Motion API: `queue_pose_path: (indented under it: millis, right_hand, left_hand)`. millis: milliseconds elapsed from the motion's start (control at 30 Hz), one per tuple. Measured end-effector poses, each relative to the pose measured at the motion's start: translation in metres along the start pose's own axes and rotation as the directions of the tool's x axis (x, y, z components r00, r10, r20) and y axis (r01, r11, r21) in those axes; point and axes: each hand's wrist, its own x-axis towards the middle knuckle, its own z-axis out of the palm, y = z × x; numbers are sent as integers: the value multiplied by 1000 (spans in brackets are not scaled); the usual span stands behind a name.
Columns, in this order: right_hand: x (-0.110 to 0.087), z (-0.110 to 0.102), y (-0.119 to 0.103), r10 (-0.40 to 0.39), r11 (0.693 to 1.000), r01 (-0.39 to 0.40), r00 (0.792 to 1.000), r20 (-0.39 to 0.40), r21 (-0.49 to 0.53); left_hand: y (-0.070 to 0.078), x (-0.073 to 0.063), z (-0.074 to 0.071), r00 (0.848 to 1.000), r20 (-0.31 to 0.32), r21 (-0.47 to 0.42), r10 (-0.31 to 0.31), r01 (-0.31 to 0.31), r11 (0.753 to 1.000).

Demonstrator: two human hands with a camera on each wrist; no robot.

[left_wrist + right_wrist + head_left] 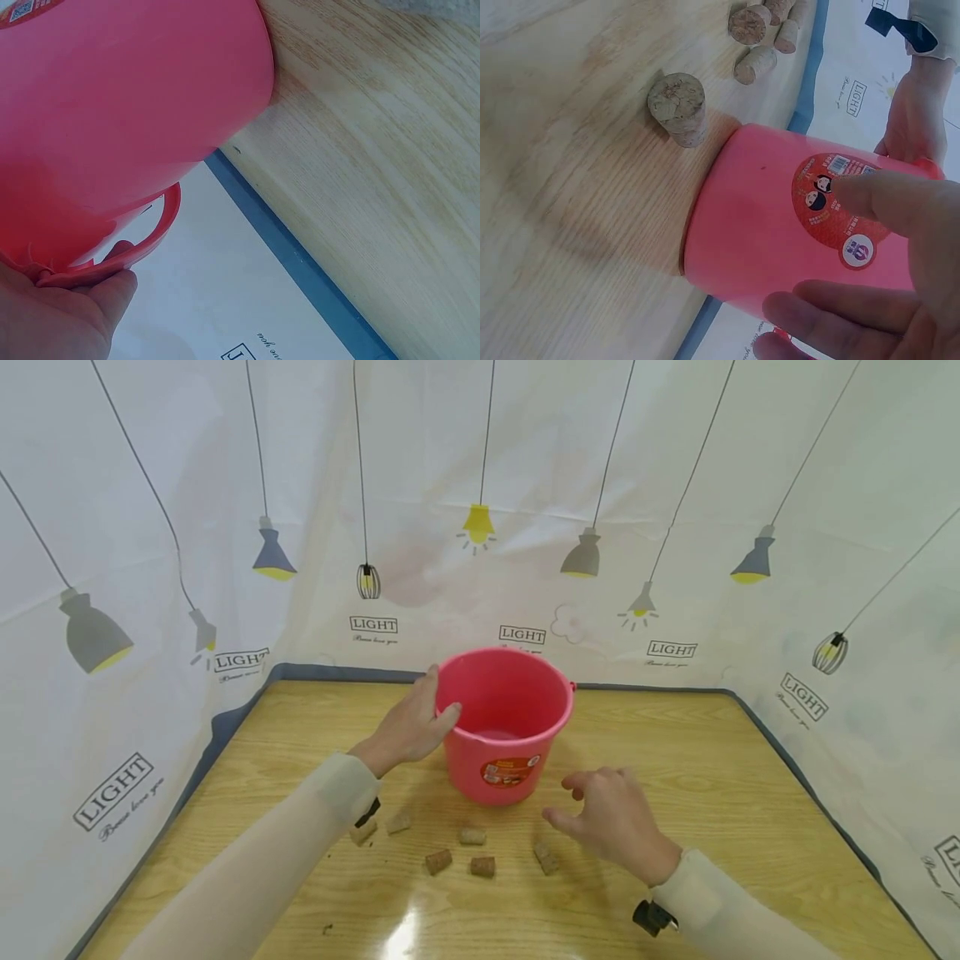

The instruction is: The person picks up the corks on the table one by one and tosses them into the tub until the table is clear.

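A pink plastic bucket [491,768] with a round red label stands upright on the table. My left hand [408,722] grips its rim on the left side. In the left wrist view, the fingers [112,296] curl around the pink handle [161,229] at the rim. To the right of the bucket, my right hand [611,818] hovers with parted, slightly bent fingers and nothing between them. Several corks lie in front of the bucket, among them a brown cork [483,867] and a pale cork [472,836]. Nearest the right hand is another cork [546,857].
Around the wooden table [667,752] hangs a white cloth [465,443] printed with lamps, with a blue-grey band along the table's edge. A black strap [654,917] is on my right wrist. Two more corks lie beneath my left forearm, one of them a pale cork [399,822].
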Motion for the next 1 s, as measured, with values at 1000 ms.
queue_pose_path:
  millis: [1000]
  right_hand:
    - [-7, 20, -11, -78, 993, 91, 986, 149, -81]
  left_hand:
    - [1, -2, -2, 1000, 19, 25, -11, 11, 1000]
